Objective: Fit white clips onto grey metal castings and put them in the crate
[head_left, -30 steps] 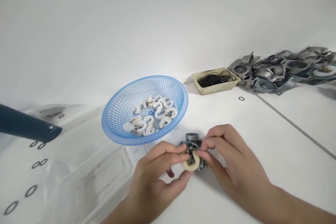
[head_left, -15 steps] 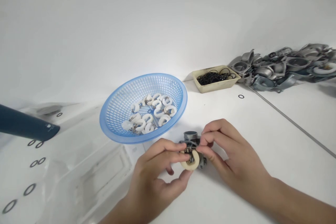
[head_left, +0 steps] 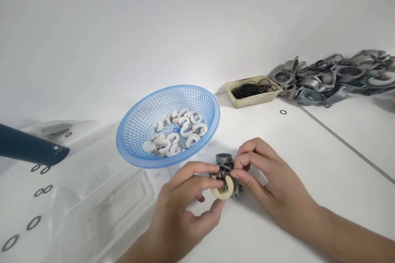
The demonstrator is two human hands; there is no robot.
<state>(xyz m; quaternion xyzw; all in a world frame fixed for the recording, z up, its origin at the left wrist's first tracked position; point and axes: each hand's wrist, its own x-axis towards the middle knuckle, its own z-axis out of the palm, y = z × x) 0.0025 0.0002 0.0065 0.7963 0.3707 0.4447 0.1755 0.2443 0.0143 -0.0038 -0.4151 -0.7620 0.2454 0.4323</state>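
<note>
A grey metal carburetor stands on the white table in front of me, with a cream C-shaped float on its near side. My left hand is closed around its left side, index and middle fingers lying across the float and brass parts, thumb below the float. On the opposite side, my right hand pinches with thumb and fingertips at the upper right edge of the carburetor, by the float's end. Whatever small part sits between those fingertips is too hidden to make out.
Behind my hands is a blue plastic basket with several white floats. A cream tray of black rubber rings stands farther back, beside piled grey metal bowls. A dark blue cylinder and several black rings are at left.
Both hands keep nearly the same hold on the carburetor. My right fingertips have shifted very slightly; the whole view has moved a little.
</note>
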